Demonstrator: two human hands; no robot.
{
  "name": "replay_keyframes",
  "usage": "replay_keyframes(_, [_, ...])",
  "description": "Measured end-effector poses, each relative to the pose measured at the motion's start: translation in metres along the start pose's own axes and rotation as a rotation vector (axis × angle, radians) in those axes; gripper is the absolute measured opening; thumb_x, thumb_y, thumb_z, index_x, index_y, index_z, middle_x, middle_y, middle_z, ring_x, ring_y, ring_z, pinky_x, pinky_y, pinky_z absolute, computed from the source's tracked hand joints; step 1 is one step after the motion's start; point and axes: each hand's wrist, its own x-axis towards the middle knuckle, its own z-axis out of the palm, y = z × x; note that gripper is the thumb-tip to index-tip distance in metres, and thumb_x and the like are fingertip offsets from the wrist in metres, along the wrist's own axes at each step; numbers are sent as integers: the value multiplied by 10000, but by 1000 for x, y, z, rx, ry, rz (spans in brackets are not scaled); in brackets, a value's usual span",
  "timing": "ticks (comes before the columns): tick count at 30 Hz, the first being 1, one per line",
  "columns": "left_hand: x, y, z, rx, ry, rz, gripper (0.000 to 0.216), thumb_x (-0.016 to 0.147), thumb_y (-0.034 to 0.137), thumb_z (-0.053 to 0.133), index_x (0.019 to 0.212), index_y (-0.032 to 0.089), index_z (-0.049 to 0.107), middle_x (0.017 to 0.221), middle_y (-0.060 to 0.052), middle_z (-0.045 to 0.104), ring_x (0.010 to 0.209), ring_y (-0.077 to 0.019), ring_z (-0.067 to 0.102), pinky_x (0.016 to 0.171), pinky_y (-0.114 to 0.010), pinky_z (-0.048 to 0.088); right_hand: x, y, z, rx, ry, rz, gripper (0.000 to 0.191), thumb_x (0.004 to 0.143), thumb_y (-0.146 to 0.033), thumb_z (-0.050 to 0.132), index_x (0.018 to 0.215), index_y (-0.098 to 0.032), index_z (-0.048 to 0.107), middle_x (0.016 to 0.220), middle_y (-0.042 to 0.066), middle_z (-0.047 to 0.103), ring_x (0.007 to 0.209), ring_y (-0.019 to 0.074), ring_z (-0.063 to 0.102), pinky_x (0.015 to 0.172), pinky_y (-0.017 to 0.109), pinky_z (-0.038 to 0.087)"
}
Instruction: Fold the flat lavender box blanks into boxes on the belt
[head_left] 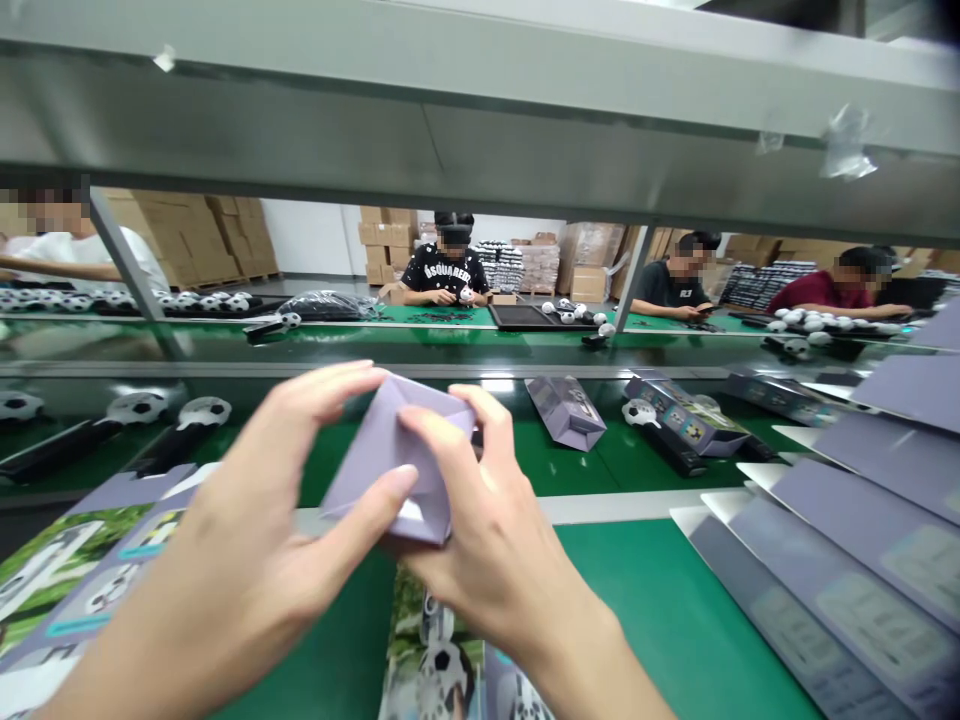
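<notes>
Gripping a lilac carton (381, 445) between them, the left hand (259, 500) and right hand (499, 525) hold it above the green work surface (660, 590), both thumbs pressed on its plain, angular folded end. The left fingers arch to its top corner; the right fingers curl behind, partly hidden. A bright patch shows low down. Whether the football-printed panel (444, 665) below, cut off by the frame, belongs to it, I cannot tell.
</notes>
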Motion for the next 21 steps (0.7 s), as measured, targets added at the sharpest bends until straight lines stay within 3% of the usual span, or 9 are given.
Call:
replay_keyframes(2, [4,-16,13,131,-229,-59,683,833,690,387,1430,375,280,1485,-16,435,1322,-299,481,1133,-491,383,3,8,2,-312,-97,173,651,904,-268,566,1476,-286,256,1609,147,16,1500,338,141,1152,492,355])
replay_keyframes(3, [5,-23,21,175,-358,-114,710,837,690,377,1452,348,284,1454,-51,485,1300,-317,509,1097,-509,418,4,12,3,-424,-178,284,599,930,-274,526,1473,-255,275,1616,164,9,1500,359,129,1155,511,338])
replay_keyframes(4, [5,-30,29,217,-474,-161,714,848,667,399,1464,318,311,1370,-97,569,1239,-343,564,1034,-542,462,4,17,4,-501,-261,387,549,942,-291,510,1451,-206,325,1602,208,90,1473,391,214,1127,534,363])
replay_keyframes(6, [2,-41,46,291,-670,-233,653,881,551,509,1443,238,399,1161,-146,682,1087,-356,655,922,-567,519,2,29,7,-565,-405,539,505,934,-315,541,1387,-127,425,1434,270,418,1280,403,514,985,550,484])
replay_keyframes(9, [-5,-45,71,337,-848,-254,533,908,385,606,1376,171,467,1149,-124,670,1043,-277,663,930,-521,532,-2,44,14,-586,-556,664,444,930,-330,584,1316,-124,507,1135,143,654,1027,270,667,879,480,556])
replay_keyframes(12, [-10,-36,87,305,-896,-211,455,939,348,579,1350,183,474,1184,-94,641,1066,-240,641,958,-487,523,-4,49,20,-590,-618,692,363,950,-359,562,1245,-147,561,1160,95,648,1058,220,643,932,452,539])
replay_keyframes(17, [-10,-28,84,223,-863,-208,443,932,336,582,1336,180,488,1185,-101,644,1067,-245,644,935,-478,533,-2,38,21,-543,-582,727,431,937,-353,569,1297,-120,523,1268,172,597,1092,275,646,927,486,537])
replay_keyframes(19, [-7,-29,75,192,-788,-218,487,919,353,563,1369,192,468,1090,-108,687,1022,-283,673,875,-483,557,0,31,16,-496,-523,704,492,923,-314,565,1344,-71,485,1402,309,456,1131,385,630,921,551,519])
replay_keyframes(21, [-2,-30,62,147,-646,-210,574,906,416,501,1438,231,389,1040,-113,715,1011,-331,688,825,-486,575,2,23,10,-455,-426,636,598,930,-292,521,1460,-84,339,1537,364,177,1304,479,468,960,585,481])
